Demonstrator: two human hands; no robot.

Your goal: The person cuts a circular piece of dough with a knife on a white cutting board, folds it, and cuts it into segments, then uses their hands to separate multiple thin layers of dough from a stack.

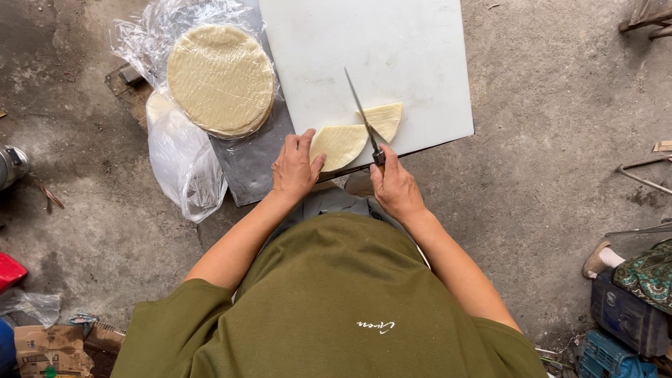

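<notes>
A big white cutting board [392, 49] is sitting on the grey floor, mostly bare at the far end. Beside it a round stack of flat wrappers [220, 78] is lying on clear plastic [183, 161]. Near the board's front edge, the left hand [295, 166] is pressing flat, fingers together, on a cut wrapper piece [339, 145]. The right hand [396, 185] is gripping a knife [364, 119], fingers wrapped tight round its handle, blade lying between two pieces.

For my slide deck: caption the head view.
Right hand knifes pale dough pieces on white board; left hand steadies.
</notes>
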